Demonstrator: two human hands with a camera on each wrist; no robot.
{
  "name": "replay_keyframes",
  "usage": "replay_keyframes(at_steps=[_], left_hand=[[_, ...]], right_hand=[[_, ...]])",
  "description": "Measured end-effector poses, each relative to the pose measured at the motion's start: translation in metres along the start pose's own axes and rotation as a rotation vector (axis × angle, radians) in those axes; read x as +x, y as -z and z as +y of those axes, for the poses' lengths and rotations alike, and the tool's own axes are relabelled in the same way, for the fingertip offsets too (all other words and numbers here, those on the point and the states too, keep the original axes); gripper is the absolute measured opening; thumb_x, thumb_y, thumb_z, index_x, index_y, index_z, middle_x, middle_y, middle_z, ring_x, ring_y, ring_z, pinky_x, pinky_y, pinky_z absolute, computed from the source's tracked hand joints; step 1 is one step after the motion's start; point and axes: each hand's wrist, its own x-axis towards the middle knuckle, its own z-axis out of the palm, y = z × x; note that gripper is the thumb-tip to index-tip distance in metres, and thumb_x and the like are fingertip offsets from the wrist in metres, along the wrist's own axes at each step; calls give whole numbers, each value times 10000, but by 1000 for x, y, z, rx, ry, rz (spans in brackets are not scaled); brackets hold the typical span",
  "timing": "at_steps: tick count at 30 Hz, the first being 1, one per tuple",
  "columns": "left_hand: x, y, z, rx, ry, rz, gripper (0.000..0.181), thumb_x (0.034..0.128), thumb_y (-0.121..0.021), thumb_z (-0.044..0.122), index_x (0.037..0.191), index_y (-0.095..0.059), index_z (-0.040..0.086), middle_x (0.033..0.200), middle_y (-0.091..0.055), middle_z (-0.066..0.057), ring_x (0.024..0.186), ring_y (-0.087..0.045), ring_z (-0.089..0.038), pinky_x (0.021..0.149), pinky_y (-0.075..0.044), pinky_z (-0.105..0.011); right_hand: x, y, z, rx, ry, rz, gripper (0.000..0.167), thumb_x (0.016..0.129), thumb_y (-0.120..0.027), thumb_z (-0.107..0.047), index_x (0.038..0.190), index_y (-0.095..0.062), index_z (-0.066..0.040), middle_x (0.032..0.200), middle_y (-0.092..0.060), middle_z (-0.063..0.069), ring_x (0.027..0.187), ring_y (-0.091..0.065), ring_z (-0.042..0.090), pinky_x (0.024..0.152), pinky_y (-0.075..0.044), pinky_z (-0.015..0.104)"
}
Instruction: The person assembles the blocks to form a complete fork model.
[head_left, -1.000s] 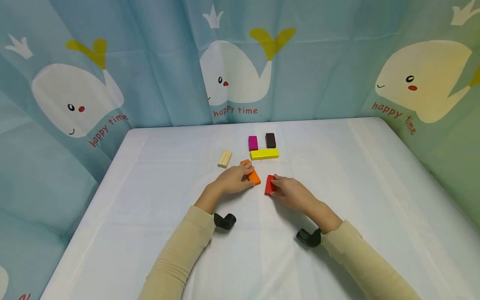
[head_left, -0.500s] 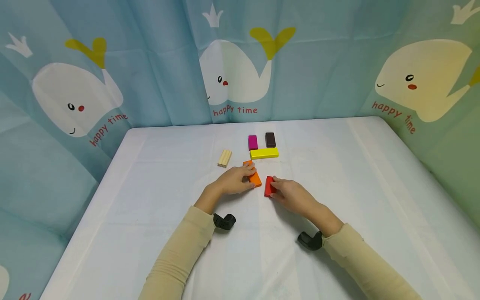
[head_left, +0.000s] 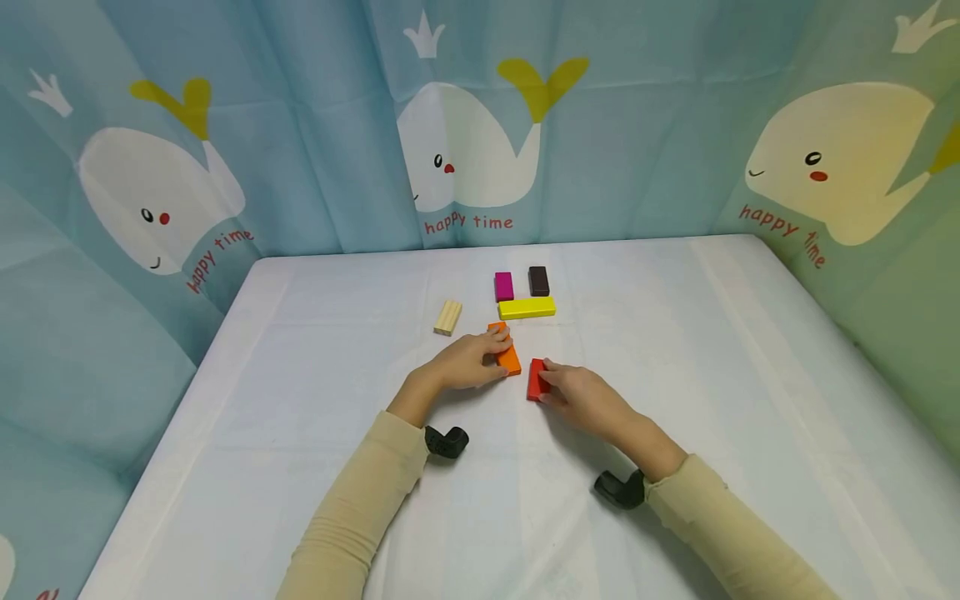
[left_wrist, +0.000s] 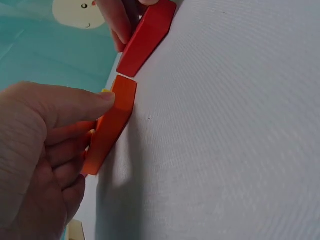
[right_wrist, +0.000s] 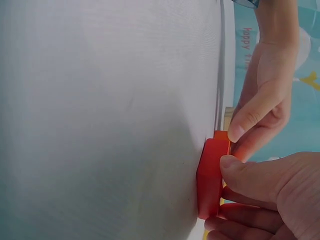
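Note:
My left hand [head_left: 471, 360] pinches an orange block [head_left: 509, 360] between thumb and fingers, low on the white table. Just to its right, my right hand [head_left: 581, 395] grips a red block [head_left: 536, 381], its thumb on the near end and fingertips at the far end. A small gap separates the two blocks in the head view. In the left wrist view the thumb presses the end of the orange block [left_wrist: 112, 125], and the red block [left_wrist: 147, 37] lies beyond it. The right wrist view has the red block [right_wrist: 210, 177] in front of the left hand.
Behind the hands lie a yellow block [head_left: 527, 308], a magenta block [head_left: 504, 287] and a dark brown block [head_left: 538, 281]. A pale ridged wooden block [head_left: 447, 317] sits left of the orange one. A blue whale-print curtain [head_left: 637, 167] borders the table [head_left: 337, 333].
The right hand has drawn the red block slightly toward the near side and left. The orange block has turned a little, its far end shifting right under the left hand.

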Motion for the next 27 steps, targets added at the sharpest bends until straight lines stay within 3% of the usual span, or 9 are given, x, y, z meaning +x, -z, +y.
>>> replay_keyframes(at_steps=[10, 27], left_hand=[[0, -1, 1, -28, -47, 3, 523, 901, -578, 232, 1369, -420, 59, 1457, -306, -33, 1362, -181, -157, 1088, -144, -281], [3, -4, -1, -63, -67, -9, 514, 892, -566, 195, 1372, -422, 77, 1470, -285, -2, 1360, -170, -120, 1087, -149, -282]], right_hand=[[-5, 1, -6, -6, 19, -1, 391, 799, -708, -69, 1121, -597, 124, 1170, -556, 276, 1046, -568, 362, 846, -476, 426], [-14, -3, -11, 14, 12, -24, 412, 808, -703, -87, 1151, -586, 108, 1215, -541, 245, 1107, -533, 349, 868, -460, 424]])
